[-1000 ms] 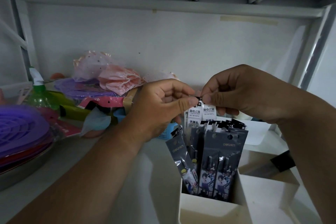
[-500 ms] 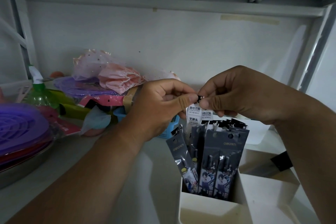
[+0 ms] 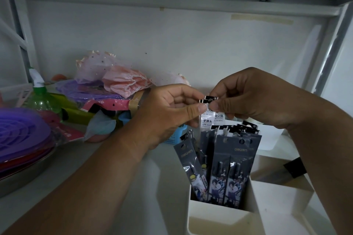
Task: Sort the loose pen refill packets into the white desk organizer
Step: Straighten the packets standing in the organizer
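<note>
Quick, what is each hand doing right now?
Left hand: pinching the top of the refill packets.
Right hand: pinching the same packets' top.

Dark cartoon-printed packets (image 3: 232, 166), white organizer (image 3: 214, 221)

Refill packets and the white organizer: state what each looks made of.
Refill packets: thin glossy plastic film over printed card, judging by glare streaks and punched hang holes. White organizer: matte, rigid, smooth walls, probably moulded plastic, though coated board cannot be ruled out. Both the left hand and right hand pinch one packet's top.
</note>
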